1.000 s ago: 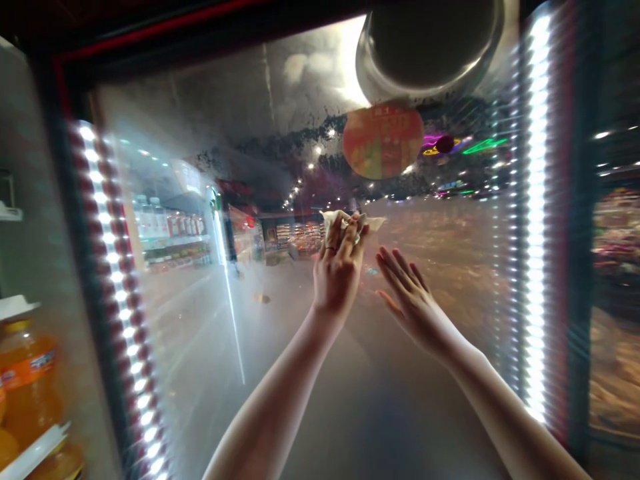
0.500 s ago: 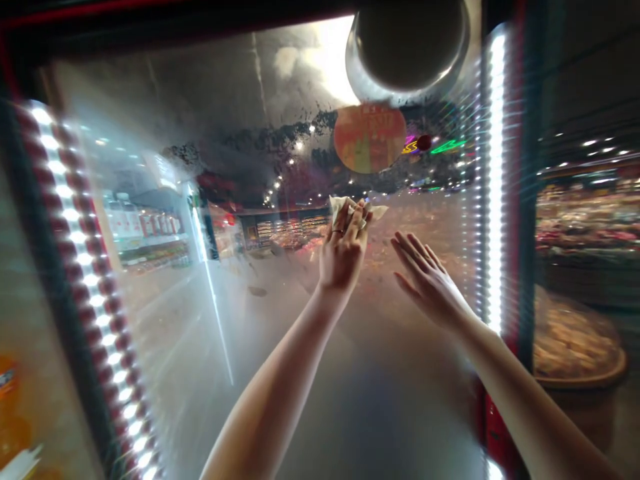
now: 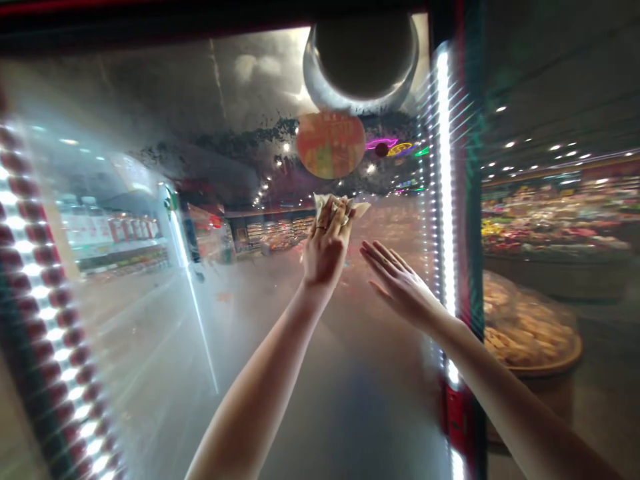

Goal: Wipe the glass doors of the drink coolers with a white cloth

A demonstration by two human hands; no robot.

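A crumpled pale wipe point(image 3: 361, 209) is under the fingers of my left hand point(image 3: 327, 243), which presses it to a misty glass panel point(image 3: 280, 320). The edges of the wipe stick out on both sides of the fingers, and a ring is on one of them. To the right and slightly lower is my right hand point(image 3: 395, 277), open, with its fingers stretched out and nothing in it. It is at or close to the glass; contact cannot be made out. Above my left hand, a round red and yellow sticker point(image 3: 331, 145) shows on the glass.
Bright light strips point(image 3: 445, 187) run down both sides of the dark frame point(image 3: 467, 200). A large round dark shape point(image 3: 361, 60) shows at the top of the panel. Beyond the frame on the right stand a round basket of packed goods point(image 3: 535, 340) and blurred store displays point(image 3: 555, 220).
The view has turned right, so the panel and frame appear further left. Against the sticker and the right-hand frame, both hands have shifted slightly right. The wipe stays under my left hand.
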